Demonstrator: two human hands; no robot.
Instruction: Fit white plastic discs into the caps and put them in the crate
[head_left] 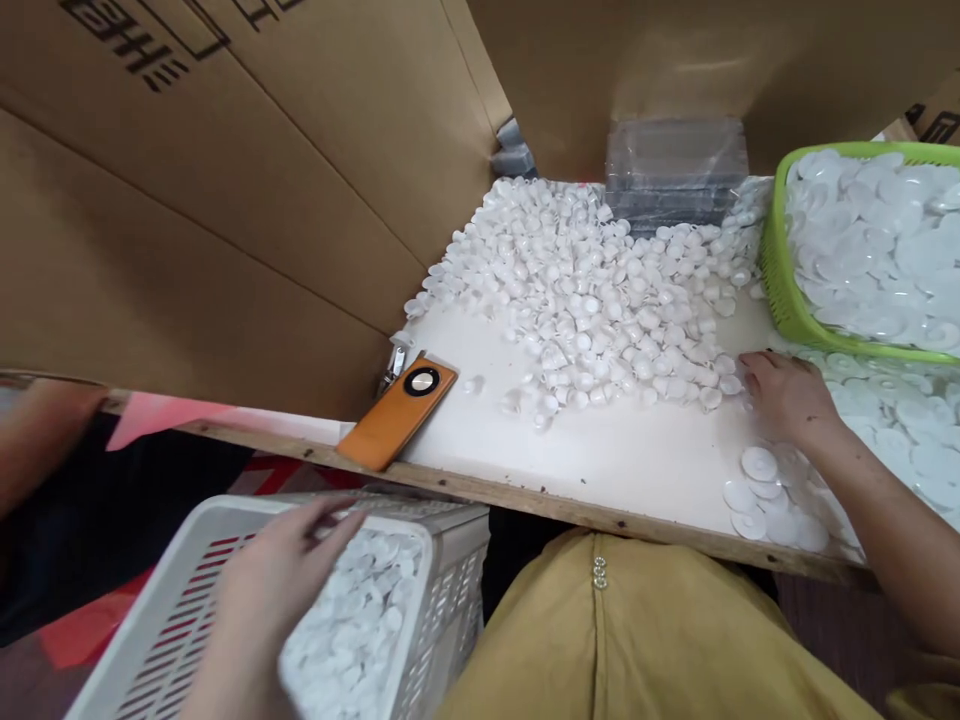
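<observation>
At the bottom left of the frame the left hand (259, 590) hovers over the white slotted basket (161, 620), fingers loosely spread and holding nothing I can make out; the basket already carries a good layer of finished white pieces (352, 625). Further up, at the right of the worktop (600, 450), the right hand (784, 395) lies palm down at the edge of the heap of small white caps (592, 290), fingers reaching into them; whether they pinch one I cannot tell. Flat white discs (761, 480) lie beside that wrist. The green basket (784, 270) at the upper right remains full of discs, so plenty looks left to do. An orange phone (397, 415) rests at the worktop's near edge.
</observation>
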